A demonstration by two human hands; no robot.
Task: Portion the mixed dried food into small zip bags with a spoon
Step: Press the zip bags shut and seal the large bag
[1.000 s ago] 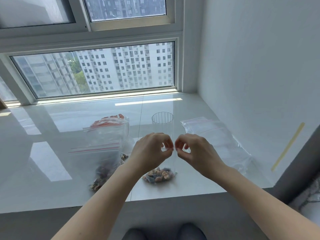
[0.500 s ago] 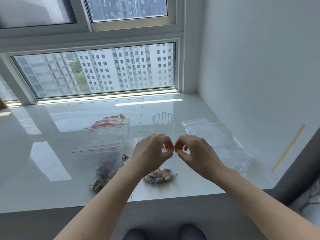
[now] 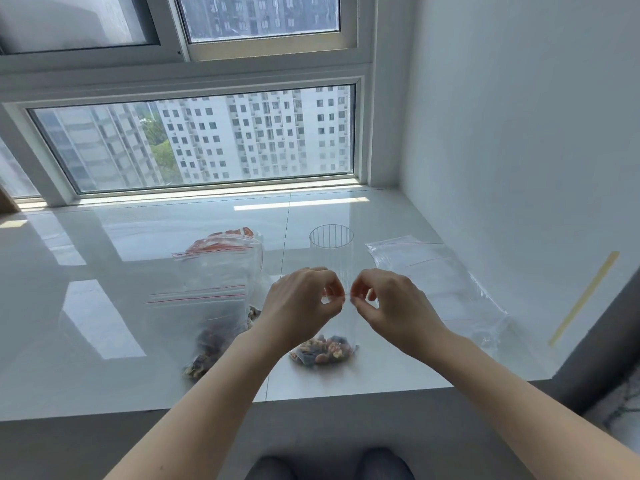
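Dried food (image 3: 323, 351) is being held in the bottom of a small zip bag (image 3: 341, 327), which is being kept upright on the white sill (image 3: 104, 375) near its front edge. Its top strip is being pinched by the left hand (image 3: 301, 303) and the right hand (image 3: 391, 306), fingertips almost touching. A larger bag (image 3: 207, 299) is being seen to the left, empty bags (image 3: 436, 282) to the right, a clear cup (image 3: 331, 247) behind.
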